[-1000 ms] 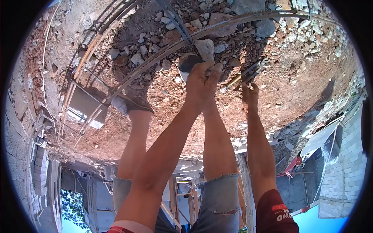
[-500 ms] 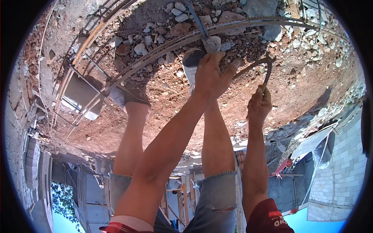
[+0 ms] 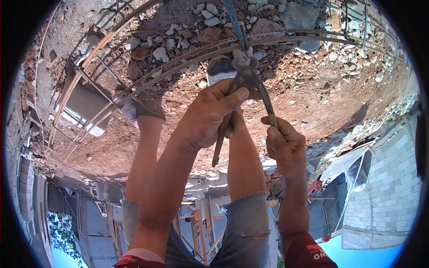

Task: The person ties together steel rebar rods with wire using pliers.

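Note:
A pair of pincers has its handles spread, its head right at a small grey lump where steel bars cross. My left hand is closed round one handle, whose end sticks out below the fingers. The other handle is gripped by my right hand, fingers curled round its lower end. Just above the head, upright steel bars meet a long curved rebar. The jaw tips are partly hidden against the lump.
A shoe stands right behind my left hand. At left, a rebar cage with square stirrups lies over the dirt. Broken stones cover the ground beyond the bars. A block wall rises at right.
The pincers have swung left to the bar crossing in my right hand. My left hand has come off the crossing, moved down and left, and closed round the other handle.

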`<state>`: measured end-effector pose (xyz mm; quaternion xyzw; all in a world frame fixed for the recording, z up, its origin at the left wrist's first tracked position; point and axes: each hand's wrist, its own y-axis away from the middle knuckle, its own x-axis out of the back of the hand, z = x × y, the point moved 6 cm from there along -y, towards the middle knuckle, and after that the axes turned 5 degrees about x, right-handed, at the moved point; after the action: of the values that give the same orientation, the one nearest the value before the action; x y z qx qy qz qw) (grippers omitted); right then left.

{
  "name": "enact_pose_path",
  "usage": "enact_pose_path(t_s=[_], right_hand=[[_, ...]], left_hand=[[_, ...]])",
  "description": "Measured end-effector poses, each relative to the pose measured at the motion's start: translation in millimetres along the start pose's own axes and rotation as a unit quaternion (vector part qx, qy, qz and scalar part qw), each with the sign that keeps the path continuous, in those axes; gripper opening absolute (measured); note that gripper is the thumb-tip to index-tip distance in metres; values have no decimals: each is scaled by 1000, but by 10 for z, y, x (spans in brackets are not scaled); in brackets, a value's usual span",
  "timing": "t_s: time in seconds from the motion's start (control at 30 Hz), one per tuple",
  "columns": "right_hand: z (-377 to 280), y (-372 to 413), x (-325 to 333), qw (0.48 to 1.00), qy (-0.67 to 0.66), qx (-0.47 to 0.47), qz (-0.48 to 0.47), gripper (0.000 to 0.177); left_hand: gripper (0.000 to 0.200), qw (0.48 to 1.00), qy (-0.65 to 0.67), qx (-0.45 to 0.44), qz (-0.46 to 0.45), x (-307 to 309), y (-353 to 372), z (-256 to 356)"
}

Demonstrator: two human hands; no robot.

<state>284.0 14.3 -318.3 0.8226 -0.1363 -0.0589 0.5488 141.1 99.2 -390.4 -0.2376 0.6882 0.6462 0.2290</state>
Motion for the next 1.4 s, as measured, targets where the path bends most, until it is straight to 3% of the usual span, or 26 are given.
enact_pose_path(t_s=[0.07, 0.4, 0.47, 0.6, 0.63, 0.7, 0.77, 0.8, 0.83, 0.87, 0.9, 0.93, 1.03, 1.07, 1.13, 1.17, 1.2, 1.23, 1.27, 1.3, 1.33, 1.4], right_hand=[[-36, -6, -96, 997, -83, 4, 2, 28], [-109, 113, -330, 990, -127, -41, 45, 28], [-100, 148, -417, 994, -95, -37, 43, 28], [-94, 173, -638, 993, -86, 15, 82, 28], [-63, 162, -697, 976, -203, -60, 48, 27], [-14, 180, -688, 940, -313, -134, 16, 26], [-87, 235, -782, 872, -434, -170, -149, 24], [-144, 261, -814, 873, -431, -171, -149, 24], [-146, 268, -756, 951, -239, -176, -84, 23], [-181, 287, -739, 975, -137, -167, -47, 22], [-218, 313, -720, 985, -31, -168, -10, 22], [-284, 335, -712, 991, 68, -111, 11, 25], [-310, 363, -768, 966, 250, -40, 59, 30], [-302, 367, -749, 941, 327, -38, 84, 31], [-263, 342, -711, 933, 346, -58, 80, 34], [-264, 310, -712, 956, 291, -11, 41, 33], [-259, 287, -718, 971, 235, 34, 0, 33], [-204, 264, -674, 971, 236, 35, -1, 33], [-38, 241, -704, 996, -54, -49, -44, 34], [63, 256, -789, 928, -340, -129, -81, 36], [116, 254, -777, 927, -342, -127, -81, 36], [178, 255, -879, 847, -480, -200, -113, 31]], left_hand=[[33, 995, 85, -38, -28, -67, -7, 58], [31, 985, 167, -20, -42, -281, -52, 101], [28, 995, 65, -46, 61, -244, -77, 105], [30, 995, -14, -28, 92, -337, -75, 58], [31, 995, 15, -22, 101, -349, -59, 80], [33, 993, 46, -15, 106, -346, -50, 93], [35, 998, 30, 2, 63, -354, -38, 99], [35, 997, 33, 1, 63, -377, -3, 112], [37, 995, -14, 13, 102, -379, 36, 131], [38, 988, -60, 25, 139, -387, 61, 152], [41, 979, -87, -81, 163, -376, 28, 162], [41, 980, -86, -84, 158, -422, 29, 136], [38, 945, -219, -49, 237, -493, 72, 263], [38, 946, -217, -54, 236, -464, 24, 305], [34, 963, -170, 40, 207, -365, -103, 193], [32, 981, -71, 6, 180, -338, -147, 108], [32, 981, -70, 3, 180, -309, -132, 113], [32, 993, 30, 13, 114, -339, -125, 78], [31, 990, 129, 23, 47, -380, -119, 48], [31, 990, 129, 24, 48, -349, -118, 11], [34, 988, 156, 15, 17, -351, -137, -7], [36, 985, 173, 4, -18, -385, -138, 109]])
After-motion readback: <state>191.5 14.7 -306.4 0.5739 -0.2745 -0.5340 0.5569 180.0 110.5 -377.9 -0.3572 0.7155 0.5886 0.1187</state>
